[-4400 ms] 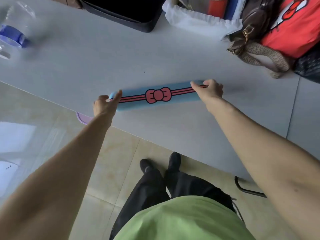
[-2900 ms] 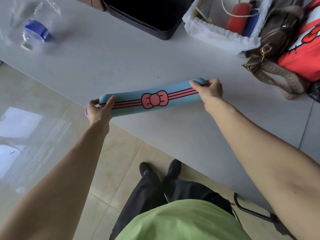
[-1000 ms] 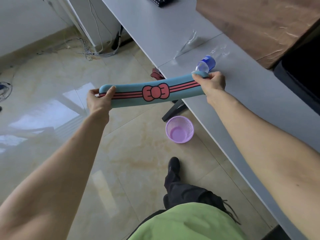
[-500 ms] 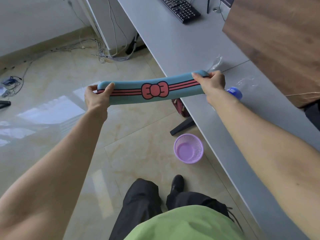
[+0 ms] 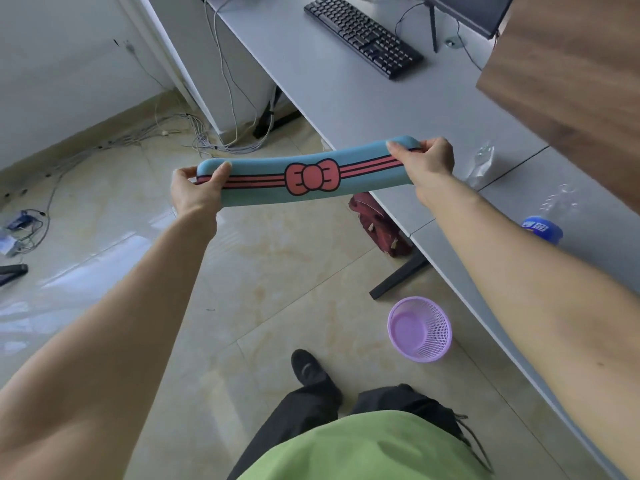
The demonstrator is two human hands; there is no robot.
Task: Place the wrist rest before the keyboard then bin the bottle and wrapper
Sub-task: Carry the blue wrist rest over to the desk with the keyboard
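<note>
Wrist rest (image 5: 311,178), blue with pink bow, held at its 2 ends at mid-frame by left hand (image 5: 195,194) and right hand (image 5: 427,161), not yet placed before keyboard (image 5: 363,34) at top; bottle (image 5: 540,230), wrapper (image 5: 483,162) unbinned on desk (image 5: 346,98) at right, bin (image 5: 419,329) lower right.

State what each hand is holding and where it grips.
Both hold the blue wrist rest: left hand at its left end, right hand at its right end.
</note>
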